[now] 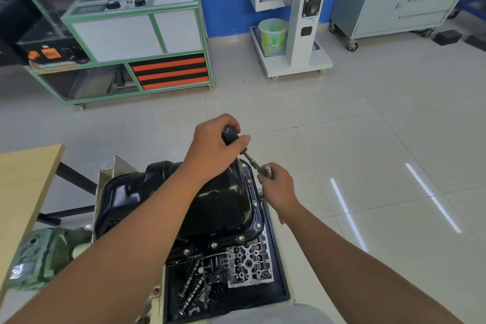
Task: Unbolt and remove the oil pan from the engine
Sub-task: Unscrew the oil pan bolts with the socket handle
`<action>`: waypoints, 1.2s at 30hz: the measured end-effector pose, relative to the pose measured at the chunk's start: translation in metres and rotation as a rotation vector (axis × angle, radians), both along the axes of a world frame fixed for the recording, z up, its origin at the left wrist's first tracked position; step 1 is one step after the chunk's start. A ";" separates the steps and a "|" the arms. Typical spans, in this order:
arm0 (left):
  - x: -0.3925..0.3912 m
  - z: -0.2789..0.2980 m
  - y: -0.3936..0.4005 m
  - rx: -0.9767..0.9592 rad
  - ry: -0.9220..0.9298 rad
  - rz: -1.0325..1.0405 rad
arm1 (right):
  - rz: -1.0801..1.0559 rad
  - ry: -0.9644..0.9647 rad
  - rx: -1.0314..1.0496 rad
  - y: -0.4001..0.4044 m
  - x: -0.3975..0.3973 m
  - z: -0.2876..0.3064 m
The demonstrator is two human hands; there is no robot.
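Observation:
The black oil pan [147, 192] sits bottom-up on the engine, with silver bolts along its near and right flange [256, 218]. My left hand [213, 147] grips the black handle of a socket driver [231, 135] above the pan's far right corner. The driver's metal shaft [252, 162] slants down to the right. My right hand [276, 187] pinches a small metal piece, a socket or a bolt [267, 171], at the shaft's tip, just off the pan's right edge.
A black tray [281, 284] below the pan holds a camshaft [190, 281], loose bolts and an aluminium casting [249, 263]. A wooden table [23, 192] stands left, a green gearbox [44, 255] beneath it. Farther off are a green-framed rack [136, 34], a white engine stand [299, 21] and a grey tool cabinet [410, 0].

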State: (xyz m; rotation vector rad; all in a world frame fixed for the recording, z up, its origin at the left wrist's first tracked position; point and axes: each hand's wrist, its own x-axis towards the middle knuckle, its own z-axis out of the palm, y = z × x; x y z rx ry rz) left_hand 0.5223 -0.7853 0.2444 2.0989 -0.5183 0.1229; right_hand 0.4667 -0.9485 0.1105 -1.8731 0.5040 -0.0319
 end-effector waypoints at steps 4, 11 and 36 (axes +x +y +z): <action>-0.001 0.000 -0.001 -0.021 0.097 -0.052 | -0.184 0.200 0.565 0.003 -0.010 -0.007; -0.001 -0.003 -0.002 0.091 -0.021 -0.098 | -0.232 0.270 0.712 0.010 -0.008 -0.007; -0.001 0.007 -0.003 0.256 0.109 -0.363 | -0.256 0.185 0.801 0.014 -0.005 -0.015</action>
